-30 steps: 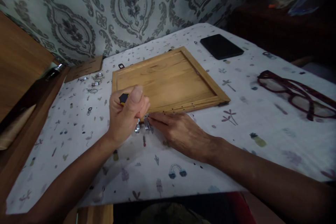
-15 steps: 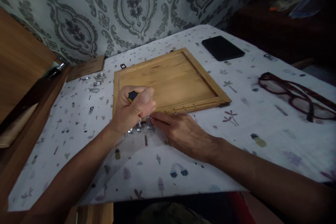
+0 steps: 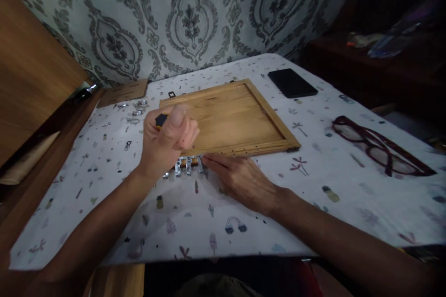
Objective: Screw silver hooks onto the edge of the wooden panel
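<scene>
Got the left hand point(image 3: 170, 132) wrapped tight round a tool point(image 3: 160, 121), fingers curled right in and thumb up top, with just the black and yellow handle end poking out. Can't see the tool's tip, hidden by the fist. Holding all that over the near left part of a wooden board point(image 3: 237, 116), laid out mid-table at a bit of an angle.

Got the right hand point(image 3: 240, 181) down low beside the board's near edge, with fingers fairly straight and bunched together, tips right up at the end of a row of shiny metal clips point(image 3: 188, 166). Can't tell from here about a pinch versus just a touch. Can see those clips lined up along the near edge, between the hands, partly tucked behind the fist on the left. Also spotted small dark holes point(image 3: 245, 151) in the same edge, right of the fingertips, plus a dark fitting point(image 3: 293, 149) at the near right corner.

Over on the right, glasses point(image 3: 378, 148) with dark red frames, and farther back a flat black device point(image 3: 292, 82). Back left, some cardboard point(image 3: 121, 93) with loose metal bits point(image 3: 139, 107) just in front. All on a white printed tablecloth point(image 3: 278, 227), up against a grey patterned backdrop point(image 3: 191, 18).
</scene>
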`<state>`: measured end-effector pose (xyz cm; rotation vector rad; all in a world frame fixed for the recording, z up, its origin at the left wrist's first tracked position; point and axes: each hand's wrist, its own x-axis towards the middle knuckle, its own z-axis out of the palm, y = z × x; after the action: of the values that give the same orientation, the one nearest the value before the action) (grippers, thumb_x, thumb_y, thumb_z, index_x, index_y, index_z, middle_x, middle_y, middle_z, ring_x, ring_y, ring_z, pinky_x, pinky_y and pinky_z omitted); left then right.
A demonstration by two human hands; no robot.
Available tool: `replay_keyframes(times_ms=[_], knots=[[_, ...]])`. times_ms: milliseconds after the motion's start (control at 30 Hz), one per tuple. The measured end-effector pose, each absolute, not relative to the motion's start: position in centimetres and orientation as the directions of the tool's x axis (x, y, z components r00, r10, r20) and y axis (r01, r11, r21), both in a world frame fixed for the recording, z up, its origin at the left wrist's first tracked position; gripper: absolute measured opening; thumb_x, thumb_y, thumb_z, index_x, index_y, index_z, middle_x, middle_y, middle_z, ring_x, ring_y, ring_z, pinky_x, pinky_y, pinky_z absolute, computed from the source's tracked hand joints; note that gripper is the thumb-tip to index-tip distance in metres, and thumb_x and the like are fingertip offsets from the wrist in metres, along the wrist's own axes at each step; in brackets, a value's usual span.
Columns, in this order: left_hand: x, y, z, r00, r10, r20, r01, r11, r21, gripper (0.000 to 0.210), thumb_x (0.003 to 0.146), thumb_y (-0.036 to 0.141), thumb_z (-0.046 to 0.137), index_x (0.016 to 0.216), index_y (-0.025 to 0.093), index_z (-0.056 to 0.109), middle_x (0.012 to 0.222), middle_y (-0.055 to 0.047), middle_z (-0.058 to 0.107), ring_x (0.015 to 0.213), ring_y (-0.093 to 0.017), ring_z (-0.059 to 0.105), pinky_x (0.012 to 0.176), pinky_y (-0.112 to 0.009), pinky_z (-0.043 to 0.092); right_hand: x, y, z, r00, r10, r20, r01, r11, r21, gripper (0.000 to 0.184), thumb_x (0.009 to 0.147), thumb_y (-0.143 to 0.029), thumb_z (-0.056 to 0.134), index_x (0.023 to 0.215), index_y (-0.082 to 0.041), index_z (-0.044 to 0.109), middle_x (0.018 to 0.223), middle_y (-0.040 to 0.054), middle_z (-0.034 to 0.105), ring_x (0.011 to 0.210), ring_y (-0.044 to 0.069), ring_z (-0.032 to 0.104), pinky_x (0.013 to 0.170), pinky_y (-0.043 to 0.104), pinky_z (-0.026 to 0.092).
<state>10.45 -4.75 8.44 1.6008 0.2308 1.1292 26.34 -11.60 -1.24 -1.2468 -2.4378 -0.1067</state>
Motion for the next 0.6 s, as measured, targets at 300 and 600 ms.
replay_keyframes(times_ms=[300, 600], knots=[[8.5, -4.4, 10.5, 0.452, 0.683, 0.574, -0.408, -0.415, 0.813, 0.07, 0.085, 0.059, 0.073, 0.052, 0.017, 0.028, 0.045, 0.008, 0.016, 0.037, -0.004, 0.015, 0.038, -0.021, 0.016, 26.4, -11.6, -1.7, -0.529, 0.751, 0.395, 0.792, 0.604, -0.089, 0.065, 0.066, 0.008, 0.049, 0.125, -0.013, 0.067, 0.126, 0.0146, 0.073, 0.079, 0.023, 0.076, 0.063, 0.033, 0.061], [7.6, -4.7, 9.5, 0.441, 0.695, 0.568, -0.434, -0.389, 0.813, 0.064, 0.091, 0.051, 0.07, 0.054, 0.017, 0.031, 0.045, 0.009, 0.018, 0.037, -0.002, 0.014, 0.038, -0.02, 0.016, 26.9, -11.5, -1.9, -0.5, 0.744, 0.444, 0.754, 0.625, -0.2, 0.052, 0.089, -0.001, 0.045, 0.136, -0.014, 0.061, 0.125, 0.0124, 0.073, 0.101, 0.02, 0.076, 0.08, 0.033, 0.066]])
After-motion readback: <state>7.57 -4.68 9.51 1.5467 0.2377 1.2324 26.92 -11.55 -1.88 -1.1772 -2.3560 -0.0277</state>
